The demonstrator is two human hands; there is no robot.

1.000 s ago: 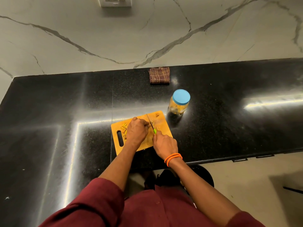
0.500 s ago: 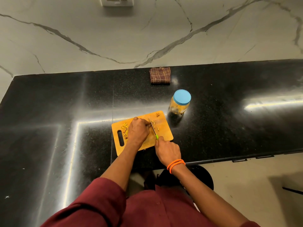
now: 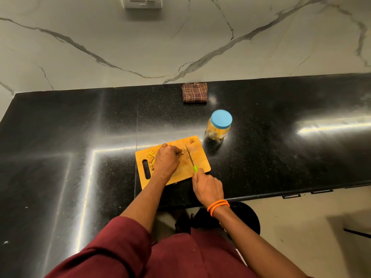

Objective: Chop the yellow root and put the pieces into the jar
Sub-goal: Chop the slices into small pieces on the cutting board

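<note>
An orange cutting board (image 3: 202,161) lies on the black counter. My left hand (image 3: 166,160) curls over a piece of yellow root (image 3: 181,152), most of which is hidden under the fingers. My right hand (image 3: 207,186) grips the green handle of a small knife (image 3: 191,158), whose blade lies on the board just right of the root. Several chopped yellow pieces (image 3: 151,158) lie left of my left hand, and a few more pieces (image 3: 191,140) sit at the board's far right corner. The jar (image 3: 218,127), with its blue lid on, stands behind the board's right corner.
A folded brown checked cloth (image 3: 194,92) lies at the back by the marble wall. The counter's front edge (image 3: 281,194) runs just below my right hand. A black round stool (image 3: 247,217) stands on the floor beneath it.
My right hand has drawn the knife back toward me and slightly right. My left hand has stayed on the root.
</note>
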